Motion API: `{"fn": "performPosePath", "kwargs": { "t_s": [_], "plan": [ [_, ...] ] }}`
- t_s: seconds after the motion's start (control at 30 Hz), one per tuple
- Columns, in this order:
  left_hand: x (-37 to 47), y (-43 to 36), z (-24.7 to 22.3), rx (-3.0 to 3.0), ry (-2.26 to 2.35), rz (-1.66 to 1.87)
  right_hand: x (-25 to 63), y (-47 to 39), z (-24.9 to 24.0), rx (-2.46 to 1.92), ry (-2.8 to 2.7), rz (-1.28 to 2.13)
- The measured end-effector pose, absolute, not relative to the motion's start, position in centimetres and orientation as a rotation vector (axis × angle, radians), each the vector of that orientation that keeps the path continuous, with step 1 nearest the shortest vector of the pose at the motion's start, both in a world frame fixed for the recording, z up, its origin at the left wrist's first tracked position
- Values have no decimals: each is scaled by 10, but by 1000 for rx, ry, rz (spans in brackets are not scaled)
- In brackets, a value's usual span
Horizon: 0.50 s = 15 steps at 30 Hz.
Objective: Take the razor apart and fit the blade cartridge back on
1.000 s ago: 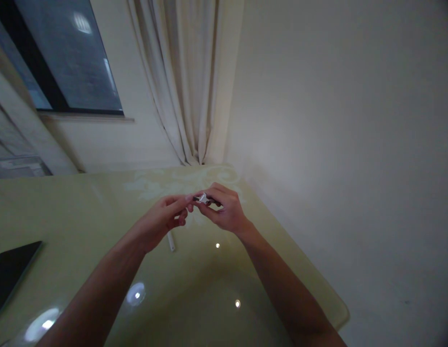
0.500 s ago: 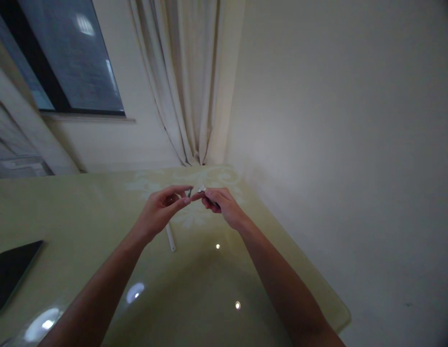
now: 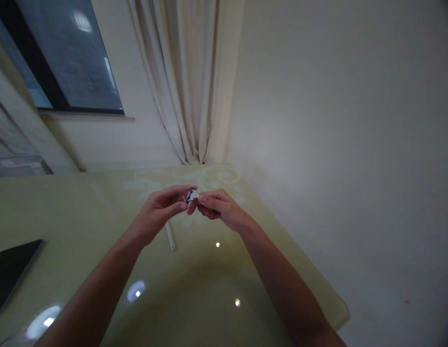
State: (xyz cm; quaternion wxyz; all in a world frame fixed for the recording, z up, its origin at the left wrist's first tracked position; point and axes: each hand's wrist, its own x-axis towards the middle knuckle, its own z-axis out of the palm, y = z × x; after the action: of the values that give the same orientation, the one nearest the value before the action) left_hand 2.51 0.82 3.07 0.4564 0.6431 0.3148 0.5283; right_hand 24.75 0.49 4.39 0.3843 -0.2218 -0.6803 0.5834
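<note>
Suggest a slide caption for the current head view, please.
The right hand holds a small silvery object close to the left hand above a glossy table.

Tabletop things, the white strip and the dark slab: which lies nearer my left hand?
The white strip, its far end hidden behind your left hand; the dark slab lies well apart, at the picture's left edge.
</note>
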Motion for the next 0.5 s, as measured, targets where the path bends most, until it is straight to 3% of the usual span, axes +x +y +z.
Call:
{"fn": "performPosePath", "kwargs": {
  "t_s": [0.5],
  "plan": [
    [28, 4, 38, 1548, 741, 1361, 249, 6, 46, -570, -1766, 1417]
  ]
}}
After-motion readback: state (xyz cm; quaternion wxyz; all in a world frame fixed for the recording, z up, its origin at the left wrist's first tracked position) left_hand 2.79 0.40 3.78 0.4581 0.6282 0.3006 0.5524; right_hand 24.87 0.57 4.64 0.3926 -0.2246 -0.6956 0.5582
